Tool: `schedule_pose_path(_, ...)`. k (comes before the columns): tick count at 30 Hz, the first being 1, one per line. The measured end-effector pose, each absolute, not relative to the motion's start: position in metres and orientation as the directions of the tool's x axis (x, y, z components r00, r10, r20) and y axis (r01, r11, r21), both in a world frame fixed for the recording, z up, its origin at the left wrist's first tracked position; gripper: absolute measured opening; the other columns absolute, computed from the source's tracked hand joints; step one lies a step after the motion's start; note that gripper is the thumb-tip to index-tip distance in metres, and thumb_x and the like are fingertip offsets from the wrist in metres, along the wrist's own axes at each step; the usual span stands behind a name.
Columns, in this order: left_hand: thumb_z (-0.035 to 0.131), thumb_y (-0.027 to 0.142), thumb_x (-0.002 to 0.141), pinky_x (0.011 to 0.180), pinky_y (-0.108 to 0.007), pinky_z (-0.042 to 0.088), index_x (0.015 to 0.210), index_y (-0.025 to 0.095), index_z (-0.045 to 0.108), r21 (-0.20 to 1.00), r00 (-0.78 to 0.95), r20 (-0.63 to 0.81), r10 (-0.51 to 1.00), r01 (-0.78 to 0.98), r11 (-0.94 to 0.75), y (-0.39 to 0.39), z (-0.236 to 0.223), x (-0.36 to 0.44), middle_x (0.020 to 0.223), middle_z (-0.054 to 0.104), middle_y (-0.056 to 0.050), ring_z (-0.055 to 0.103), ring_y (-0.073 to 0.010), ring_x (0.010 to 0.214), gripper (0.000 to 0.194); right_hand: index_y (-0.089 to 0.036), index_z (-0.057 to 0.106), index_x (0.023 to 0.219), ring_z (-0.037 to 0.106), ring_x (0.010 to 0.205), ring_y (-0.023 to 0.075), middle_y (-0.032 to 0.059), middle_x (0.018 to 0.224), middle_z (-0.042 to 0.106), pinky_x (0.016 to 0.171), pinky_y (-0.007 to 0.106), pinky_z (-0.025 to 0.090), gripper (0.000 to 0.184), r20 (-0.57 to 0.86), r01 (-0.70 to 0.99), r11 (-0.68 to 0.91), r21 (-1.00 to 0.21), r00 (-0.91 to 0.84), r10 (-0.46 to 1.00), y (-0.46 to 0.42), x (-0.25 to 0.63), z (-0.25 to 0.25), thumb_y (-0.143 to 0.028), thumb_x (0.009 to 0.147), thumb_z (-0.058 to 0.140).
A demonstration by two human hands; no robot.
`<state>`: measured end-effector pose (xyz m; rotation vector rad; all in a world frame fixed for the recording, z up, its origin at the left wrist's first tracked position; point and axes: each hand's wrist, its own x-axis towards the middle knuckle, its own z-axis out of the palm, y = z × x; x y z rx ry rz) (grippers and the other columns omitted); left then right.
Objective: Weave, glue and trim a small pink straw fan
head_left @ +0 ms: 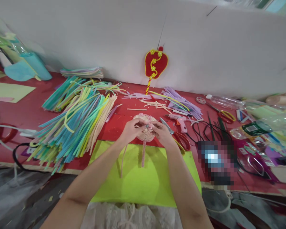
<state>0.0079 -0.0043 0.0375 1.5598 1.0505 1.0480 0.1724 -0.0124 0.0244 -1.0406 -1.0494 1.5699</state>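
Note:
My left hand [134, 128] and my right hand [160, 129] meet over a round, pale pink fan [145, 136] made of pipe cleaners. The fingers of both are closed in a pinch on a small curled pink pipe-cleaner piece [150, 126], partly hidden by the fingertips. Toward me points the fan's fuzzy pink handle [143, 156], above a yellow-green mat [143, 181]. A loose pink pipe cleaner [122, 163] trails down beside my left wrist; whether that hand holds its upper end cannot be seen. Pink bits decorate the fan's far rim.
Bundles of coloured pipe cleaners [78, 124] lie at left, purple ones [181, 101] behind. A red fan with yellow flowers [156, 63] leans on the wall. At right are red-handled scissors [182, 140], a glue gun [181, 123], cables, plastic bottles [255, 128] and a blurred-out device [215, 162].

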Motion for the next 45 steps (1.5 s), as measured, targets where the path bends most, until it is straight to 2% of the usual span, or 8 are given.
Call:
schedule_pose_path(8,0.062,0.028,0.071,0.065,-0.022,0.046,0.079,0.016,0.062,0.977,0.244,0.168,0.955,0.089,-0.195,-0.008,0.041,0.010,0.077,0.063,-0.001,0.058,-0.0111,0.070,0.015,-0.025,0.067,0.083,0.055,0.062,0.0074,-0.0025,0.080,0.062,0.056,0.017,0.047,0.025,-0.122,-0.262,-0.170,-0.950,-0.191,0.974,-0.013,0.174,0.022,-0.035,0.061,0.074)
schedule_pose_path(12,0.064,0.029,0.070,0.064,-0.022,0.046,0.079,0.016,0.062,0.980,0.253,0.168,0.953,0.058,-0.189,-0.006,0.036,0.010,0.077,0.063,-0.001,0.058,-0.0111,0.070,0.016,-0.025,0.068,0.080,0.054,0.062,0.0058,-0.0029,0.081,0.061,0.055,0.015,0.046,0.021,-0.110,-0.307,-0.169,-0.937,-0.201,0.973,-0.012,0.175,0.016,-0.033,0.061,0.074)
schedule_pose_path(18,0.064,0.033,0.070,0.065,-0.023,0.046,0.078,0.015,0.062,0.981,0.258,0.158,0.953,0.064,-0.181,-0.005,0.037,0.009,0.077,0.064,-0.002,0.058,-0.0114,0.070,0.020,-0.025,0.068,0.077,0.054,0.061,0.0056,-0.0033,0.078,0.061,0.055,0.014,0.047,0.018,-0.104,-0.334,-0.168,-0.927,-0.203,0.974,-0.010,0.174,0.014,-0.030,0.061,0.075)
schedule_pose_path(33,0.065,0.033,0.069,0.062,-0.021,0.046,0.076,0.015,0.061,0.985,0.261,0.157,0.953,0.031,-0.171,-0.006,0.038,0.010,0.073,0.062,0.000,0.058,-0.0099,0.066,0.020,-0.023,0.063,0.073,0.054,0.059,0.0090,-0.0040,0.068,0.059,0.060,0.023,0.047,0.026,-0.039,-0.350,-0.080,-0.933,-0.122,0.992,-0.010,0.164,0.011,-0.034,0.055,0.077)
schedule_pose_path(45,0.064,0.034,0.069,0.059,-0.021,0.047,0.077,0.016,0.059,0.989,0.261,0.134,0.956,0.031,-0.147,-0.007,0.040,0.011,0.073,0.062,-0.001,0.057,-0.0097,0.063,0.021,-0.023,0.063,0.074,0.055,0.059,0.0091,-0.0043,0.066,0.061,0.060,0.023,0.046,0.021,0.039,-0.408,-0.024,-0.913,-0.145,0.989,-0.011,0.163,0.010,-0.030,0.059,0.076)
